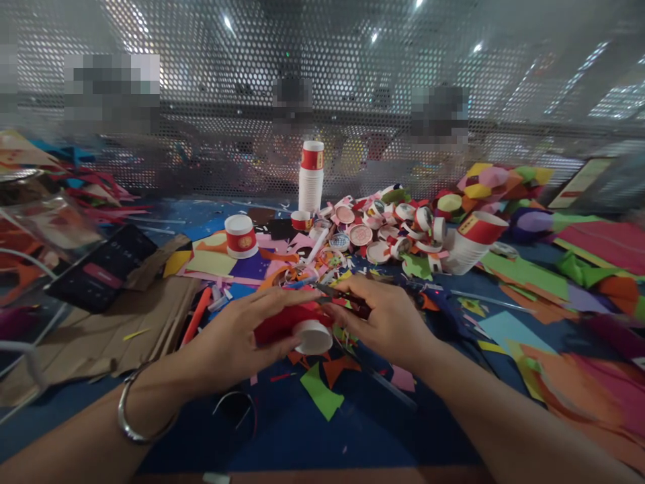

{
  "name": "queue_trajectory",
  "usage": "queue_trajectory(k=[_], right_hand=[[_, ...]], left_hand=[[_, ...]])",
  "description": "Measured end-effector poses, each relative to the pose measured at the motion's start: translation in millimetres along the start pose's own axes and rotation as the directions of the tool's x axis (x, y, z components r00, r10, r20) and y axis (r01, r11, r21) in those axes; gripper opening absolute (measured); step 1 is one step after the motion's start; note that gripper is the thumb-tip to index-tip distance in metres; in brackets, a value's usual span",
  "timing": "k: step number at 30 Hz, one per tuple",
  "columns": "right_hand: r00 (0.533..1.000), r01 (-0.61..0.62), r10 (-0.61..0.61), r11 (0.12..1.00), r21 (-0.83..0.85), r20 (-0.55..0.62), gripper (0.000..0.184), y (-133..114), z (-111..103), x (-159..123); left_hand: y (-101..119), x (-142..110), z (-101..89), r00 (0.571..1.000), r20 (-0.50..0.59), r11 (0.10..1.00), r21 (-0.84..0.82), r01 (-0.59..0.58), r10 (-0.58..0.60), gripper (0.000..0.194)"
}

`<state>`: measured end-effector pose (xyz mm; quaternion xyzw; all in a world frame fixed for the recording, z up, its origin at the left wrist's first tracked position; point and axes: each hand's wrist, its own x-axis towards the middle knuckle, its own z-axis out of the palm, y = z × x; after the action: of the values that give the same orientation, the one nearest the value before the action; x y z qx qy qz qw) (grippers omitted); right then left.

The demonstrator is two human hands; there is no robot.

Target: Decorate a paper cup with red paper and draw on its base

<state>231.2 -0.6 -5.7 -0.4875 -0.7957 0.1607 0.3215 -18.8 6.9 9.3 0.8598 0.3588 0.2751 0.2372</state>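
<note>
Cups and paper spread across a table (302, 444), mesh screen (201, 144) behind.
Near the middle, a cup (313, 338) lies in the left hand (229, 336), a tool (353, 302) in the right hand (393, 321); beyond are an upright cup stack (311, 191) and, right of it, a heap of cup pieces (361, 235), then a leaning stack (471, 249); cardboard (156, 312) lies left, paper sheets (584, 383) right.

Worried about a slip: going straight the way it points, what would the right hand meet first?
Likely the red and white paper cup held in the left hand, though depth is unclear there.
</note>
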Motion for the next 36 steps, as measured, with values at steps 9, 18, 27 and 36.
queue_trajectory(k=[9, 18, 27, 36], right_hand=[[0.999, 0.016, -0.015, 0.999, 0.029, -0.051, 0.039, -1, -1, 1], [0.997, 0.027, -0.017, 0.993, 0.117, -0.080, 0.037, -1, -2, 2], [0.997, 0.029, -0.014, 0.982, 0.187, -0.082, 0.032, -3, -3, 1], [0.983, -0.126, 0.184, 0.748, 0.651, -0.021, 0.035, -7, 0, 1]], left_hand=[[-10, 2, -5.7, 0.972, 0.120, 0.945, -0.239, 0.225, -0.201, 0.052], [-6, 4, -9.4, 0.918, 0.340, 0.584, -0.709, 0.394, -0.206, 0.060], [2, 0, -18.9, 0.920, 0.288, 0.408, -0.831, 0.378, -0.265, 0.060], [-12, 6, -1.6, 0.984, -0.008, 0.756, -0.642, 0.129, -0.176, 0.062]])
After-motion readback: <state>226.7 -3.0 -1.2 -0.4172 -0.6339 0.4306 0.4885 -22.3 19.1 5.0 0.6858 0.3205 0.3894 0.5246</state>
